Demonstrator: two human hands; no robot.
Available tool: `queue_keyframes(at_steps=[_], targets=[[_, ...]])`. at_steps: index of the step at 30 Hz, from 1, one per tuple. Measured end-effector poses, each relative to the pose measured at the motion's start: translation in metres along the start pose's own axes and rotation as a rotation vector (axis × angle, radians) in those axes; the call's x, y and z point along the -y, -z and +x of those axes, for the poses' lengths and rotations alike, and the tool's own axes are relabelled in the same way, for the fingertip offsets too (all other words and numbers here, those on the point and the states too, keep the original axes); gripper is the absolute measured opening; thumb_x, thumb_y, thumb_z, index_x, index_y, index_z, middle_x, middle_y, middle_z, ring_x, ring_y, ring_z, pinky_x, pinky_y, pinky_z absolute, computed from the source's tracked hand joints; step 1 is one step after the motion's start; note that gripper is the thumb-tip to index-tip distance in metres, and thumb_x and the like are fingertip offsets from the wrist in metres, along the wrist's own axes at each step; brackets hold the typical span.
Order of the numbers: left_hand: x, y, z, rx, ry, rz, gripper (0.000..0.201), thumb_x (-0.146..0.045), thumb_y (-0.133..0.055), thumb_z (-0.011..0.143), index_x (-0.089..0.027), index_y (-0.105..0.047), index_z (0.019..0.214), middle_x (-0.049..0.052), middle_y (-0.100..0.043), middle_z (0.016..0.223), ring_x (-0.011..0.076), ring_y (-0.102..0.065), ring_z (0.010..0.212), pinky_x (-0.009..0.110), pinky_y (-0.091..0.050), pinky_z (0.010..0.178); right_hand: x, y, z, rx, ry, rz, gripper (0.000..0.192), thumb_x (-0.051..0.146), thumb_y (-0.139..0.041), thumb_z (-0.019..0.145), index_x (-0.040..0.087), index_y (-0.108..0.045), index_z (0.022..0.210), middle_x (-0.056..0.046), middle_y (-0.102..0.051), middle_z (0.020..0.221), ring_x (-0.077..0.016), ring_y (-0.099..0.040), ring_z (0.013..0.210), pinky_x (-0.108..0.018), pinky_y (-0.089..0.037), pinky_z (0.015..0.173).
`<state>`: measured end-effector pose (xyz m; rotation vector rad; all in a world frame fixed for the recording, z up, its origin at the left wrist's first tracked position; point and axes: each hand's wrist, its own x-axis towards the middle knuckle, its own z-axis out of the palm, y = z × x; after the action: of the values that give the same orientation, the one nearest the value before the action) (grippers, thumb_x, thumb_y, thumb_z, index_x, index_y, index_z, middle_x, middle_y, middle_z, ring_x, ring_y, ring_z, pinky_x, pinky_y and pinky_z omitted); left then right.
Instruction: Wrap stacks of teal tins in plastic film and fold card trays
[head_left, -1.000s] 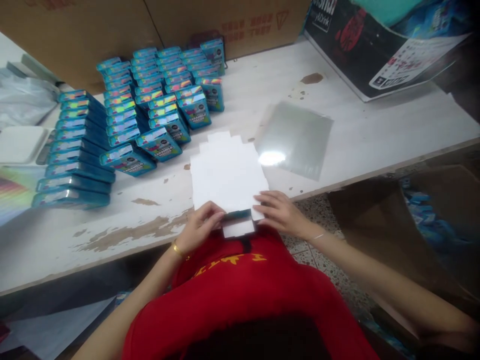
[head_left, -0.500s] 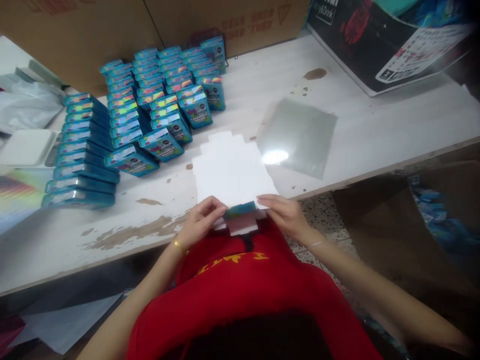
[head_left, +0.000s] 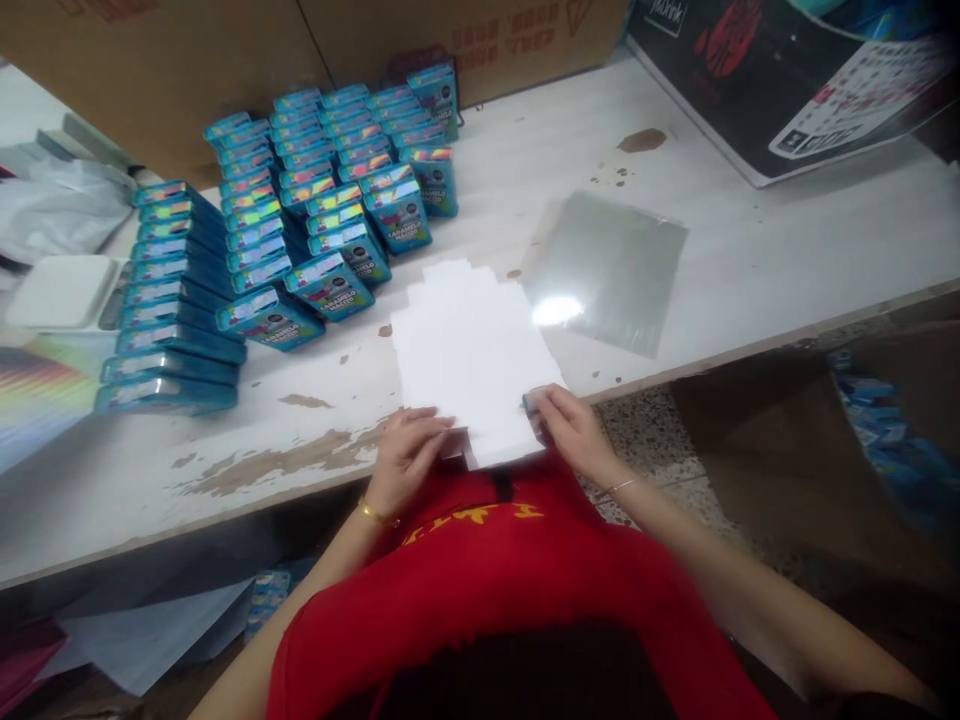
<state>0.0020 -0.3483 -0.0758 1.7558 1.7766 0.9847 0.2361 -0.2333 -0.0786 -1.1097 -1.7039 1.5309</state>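
A flat, unfolded carton blank [head_left: 472, 350], plain white on its upper face and with stepped edges, lies on the table in front of me. Its near end reaches over the table edge toward my red top. My left hand [head_left: 409, 450] grips a small flap at the near left corner, fingers curled over it. At the near right corner, my right hand [head_left: 568, 428] pinches another flap between thumb and fingers; a strip of its dark printed side shows there. Both hands hold the blank low, and its underside is hidden.
Rows of small blue candy boxes [head_left: 330, 285] stand at the left and back. Clear plastic sheets [head_left: 611, 270] lie right of the blank. A black box [head_left: 720, 80] sits at the back right, a large brown carton [head_left: 375, 30] behind, a white scale [head_left: 64, 292] far left.
The near flap, folded over with its blue printed side showing, is now laid flat with its white side up. My hands have shifted slightly to hold the side flaps.
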Motion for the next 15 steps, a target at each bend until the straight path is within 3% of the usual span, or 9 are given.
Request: queue_keyframes(at_steps=[4, 6, 9, 12, 15], targets=[[-0.018, 0.002, 0.017, 0.021, 0.027, 0.062, 0.018, -0.025, -0.044, 0.093, -0.019, -0.061, 0.092, 0.005, -0.063, 0.091, 0.0177, -0.054, 0.092, 0.035, -0.044, 0.083, 0.005, 0.001, -0.001, 0.016, 0.2, -0.19, 0.031, 0.031, -0.039, 0.096, 0.02, -0.058, 0.119, -0.003, -0.053, 0.086, -0.0122, -0.055, 0.071, -0.028, -0.051, 0.067], [-0.028, 0.004, 0.027, 0.119, 0.004, 0.197, 0.022, -0.027, -0.041, 0.094, -0.018, -0.058, 0.086, 0.005, -0.06, 0.083, 0.0175, -0.052, 0.084, 0.033, -0.044, 0.077, 0.004, -0.001, 0.0, -0.017, 0.321, -0.306, 0.033, 0.026, -0.04, 0.096, 0.02, -0.054, 0.125, -0.005, -0.054, 0.088, -0.0151, -0.057, 0.079, -0.031, -0.052, 0.074], [-0.041, 0.003, 0.041, 0.313, -0.039, 0.475, 0.028, -0.031, -0.039, 0.095, -0.018, -0.056, 0.077, 0.005, -0.056, 0.077, 0.0185, -0.047, 0.077, 0.03, -0.039, 0.064, 0.0, -0.004, 0.004, -0.055, 0.479, -0.41, 0.028, 0.021, -0.045, 0.094, 0.021, -0.056, 0.119, -0.006, -0.058, 0.089, -0.0181, -0.058, 0.087, -0.035, -0.052, 0.079], [-0.049, -0.002, 0.05, 0.433, -0.052, 0.659, 0.026, -0.032, -0.04, 0.094, -0.018, -0.057, 0.08, 0.005, -0.056, 0.081, 0.0199, -0.047, 0.078, 0.028, -0.03, 0.054, -0.001, -0.001, 0.01, 0.065, 0.612, -0.504, 0.032, 0.015, -0.042, 0.093, 0.022, -0.052, 0.123, -0.007, -0.06, 0.094, -0.0186, -0.058, 0.091, -0.037, -0.053, 0.083], [-0.053, -0.003, 0.056, 0.475, -0.023, 0.7, 0.026, -0.035, -0.04, 0.095, -0.02, -0.058, 0.082, 0.005, -0.057, 0.082, 0.0201, -0.047, 0.078, 0.028, -0.026, 0.051, 0.001, 0.013, 0.014, 0.223, 0.728, -0.601, 0.05, 0.009, -0.037, 0.092, 0.022, -0.035, 0.14, -0.012, -0.056, 0.114, -0.0213, -0.054, 0.108, -0.041, -0.052, 0.09]])
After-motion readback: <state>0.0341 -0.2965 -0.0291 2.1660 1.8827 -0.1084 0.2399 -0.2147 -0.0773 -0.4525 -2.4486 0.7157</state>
